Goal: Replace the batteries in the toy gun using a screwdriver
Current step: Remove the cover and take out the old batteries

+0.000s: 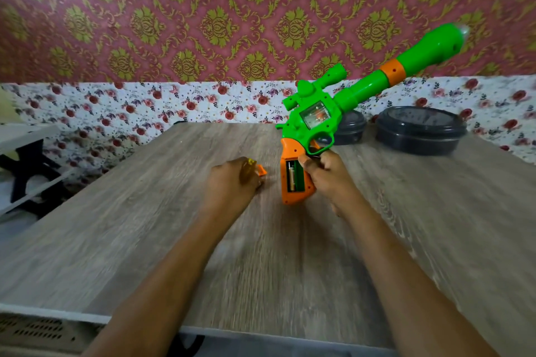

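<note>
My right hand [327, 175] grips the orange handle of the green toy gun [342, 95], whose barrel points up and to the right. The battery compartment [294, 177] in the handle stands uncovered, with a battery visible inside. My left hand [233, 187] rests on the wooden table [145, 226] and holds the amber handle of the screwdriver [248, 172]; its shaft is hidden. The orange battery cover [262, 170] lies on the table just beyond my left hand's fingers.
Two dark round lidded containers [420, 130] stand at the table's back right, one partly behind the gun. A floral wall runs behind the table. A white shelf unit [26, 159] stands left of the table.
</note>
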Demonstrator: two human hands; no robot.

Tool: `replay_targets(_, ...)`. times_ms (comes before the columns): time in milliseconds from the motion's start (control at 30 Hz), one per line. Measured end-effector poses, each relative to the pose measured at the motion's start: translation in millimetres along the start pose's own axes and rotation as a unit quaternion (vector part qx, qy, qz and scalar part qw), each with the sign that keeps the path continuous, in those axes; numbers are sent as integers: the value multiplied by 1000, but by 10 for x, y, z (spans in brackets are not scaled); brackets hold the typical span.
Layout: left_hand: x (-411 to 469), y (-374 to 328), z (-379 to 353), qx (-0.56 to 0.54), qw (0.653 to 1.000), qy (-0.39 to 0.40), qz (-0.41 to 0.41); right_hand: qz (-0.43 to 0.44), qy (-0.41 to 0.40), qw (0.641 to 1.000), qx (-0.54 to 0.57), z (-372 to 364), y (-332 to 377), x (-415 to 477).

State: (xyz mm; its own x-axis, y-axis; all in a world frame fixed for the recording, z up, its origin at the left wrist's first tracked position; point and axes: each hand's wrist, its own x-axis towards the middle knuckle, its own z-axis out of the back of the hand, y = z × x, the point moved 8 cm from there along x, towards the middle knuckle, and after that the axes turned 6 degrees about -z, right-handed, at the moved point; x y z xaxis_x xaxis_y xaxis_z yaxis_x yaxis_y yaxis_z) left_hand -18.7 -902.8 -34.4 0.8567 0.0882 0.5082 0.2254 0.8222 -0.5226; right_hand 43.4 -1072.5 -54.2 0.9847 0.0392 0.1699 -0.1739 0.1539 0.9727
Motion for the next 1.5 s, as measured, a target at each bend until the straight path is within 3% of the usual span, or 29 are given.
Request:
replay_targets(67, -34, 15, -56, -182, 981, 7, 65, 23, -10, 1000, -11, -2, 73, 3)
replay_targets(167, -96, 112, -257, -391, 899, 67, 188, 71, -20, 996, -48, -28, 217, -23)
replay_targets(333, -185, 4, -524, -507, 803, 185, 252, 177, -50, 966, -182, -99, 383, -134)
replay_targets(500, -226, -95, -601, -621, 708, 195, 275, 237, -23, 897, -373, -255, 503, -307)
replay_targets(600, -248, -82, -611, -638, 687, 196, 289, 245, 4, 870, -429, -346, 559, -401)
replay_targets(833, -266, -64, -625, -631, 690, 203, 290, 270, 8, 840, -471, -393, 619, -494)
replay_targets(900, -239, -41, -611, -614, 714, 187, 280, 261, -5, 846, -465, -350, 612, -470)
replay_targets(967, -201, 28, -560, -564, 767, 149, 266, 241, -20, 859, -451, -267, 582, -415)
replay_targets(1000, -168, 74, -512, -512, 815, 127, 242, 229, -31, 867, -441, -211, 563, -382)
replay_targets(1067, -41, 142, -302, -287, 945, 60, 141, 203, -57, 891, -401, -80, 507, -303)
replay_targets(1100, 5, 98, -197, -154, 984, 35, 81, 191, -68, 908, -367, -15, 472, -261)
replay_targets(1133, 24, 53, -138, -52, 998, 19, 38, 173, -76, 926, -326, 42, 426, -219)
replay_targets(1267, 32, -6, -77, 49, 998, -19, -26, 95, -82, 974, -189, 194, 205, -49)
replay_targets(1500, -28, -73, -165, 101, 991, -8, -89, 33, -41, 989, -138, 161, 2, 68)
